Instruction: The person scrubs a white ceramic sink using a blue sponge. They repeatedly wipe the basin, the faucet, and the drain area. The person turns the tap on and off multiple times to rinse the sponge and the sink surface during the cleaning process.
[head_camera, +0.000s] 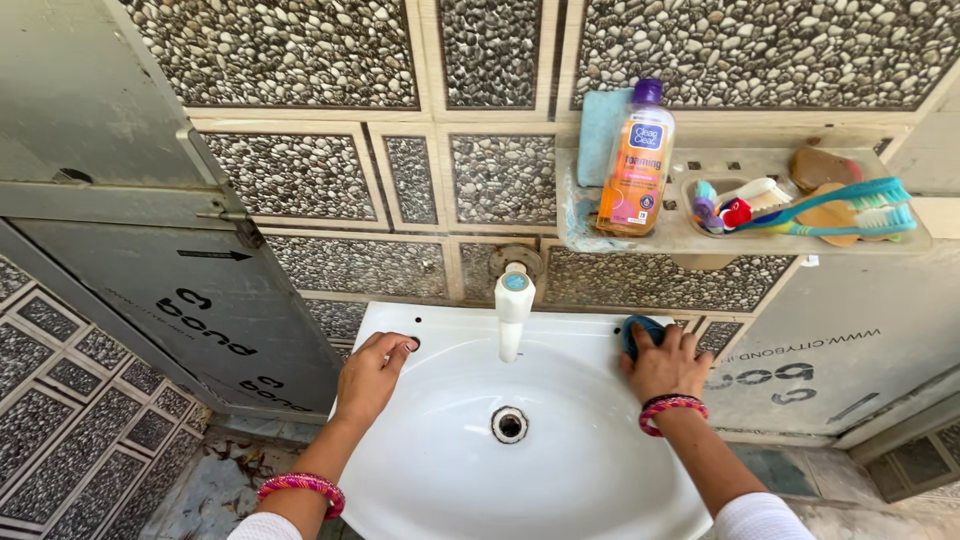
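Both hands on white sink (440, 480), right one pressing blue sponge on far-right rim.

Near: sleeves + bangles at both wrists, drain (509, 424) mid-basin btwn the arms. L hand (370, 375) rests flat on left rim, fingers loose, holding nothing, fingertips by a small rim hole. R hand (665, 362) lies palm-down on sponge (640, 333), fingers spread over it, pressing rather than clenched; sponge sits on rim's far-right corner, mostly covered. White tap (514, 305) at far center of rim, btwn hands, touched by neither. Far: wall shelf (640, 240) up right w/ orange bottle (636, 160) upright, purple cap, blue pad behind it; right of that a tray of toothbrushes (830, 205), brown soap beside. Pebble-tile wall behind; grey metal door at left.
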